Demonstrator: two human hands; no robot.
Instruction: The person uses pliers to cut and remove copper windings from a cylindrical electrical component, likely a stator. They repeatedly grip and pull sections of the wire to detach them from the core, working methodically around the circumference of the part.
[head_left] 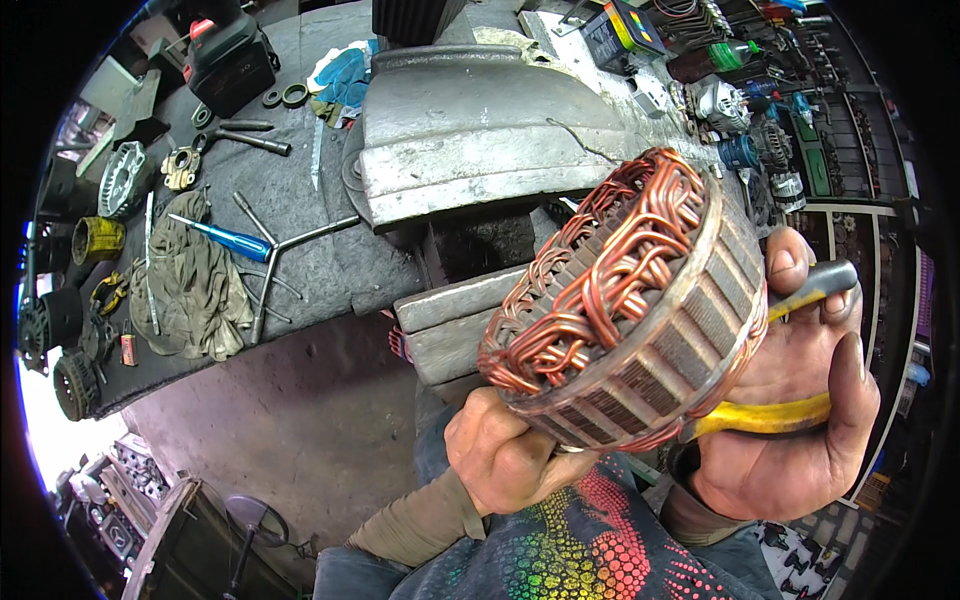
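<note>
a cluttered workshop: a dark grey bench top (330, 250) fills the upper left of the frame, with bare concrete floor below it.

at the centre right, the left hand (505, 455) is closed from below around the lower rim of a ring-shaped steel stator core wound with bright copper wire (625, 300); its fingers are curled tight on the rim. the right hand (800, 400) is closed on the yellow-sleeved handles of a hand tool (770, 415), thumb resting at the core's right edge; the tool's working end is hidden behind the core.

handling: the core is judged heavy and rigid. the laminated steel band gives a firm, non-slip hold. the copper loops are judged to bend easily, and any coating on them would scratch; grip the steel band, not the windings.

surroundings: a large grey metal vise body (480, 130) sits just behind the core, in the upper centre, and limits movement away from the person. further left lie a blue-handled screwdriver (225, 238), an olive rag (190, 285) and a t-shaped steel wrench (285, 260), well apart from the hands. similar motor parts (730, 105) crowd the upper right.
</note>
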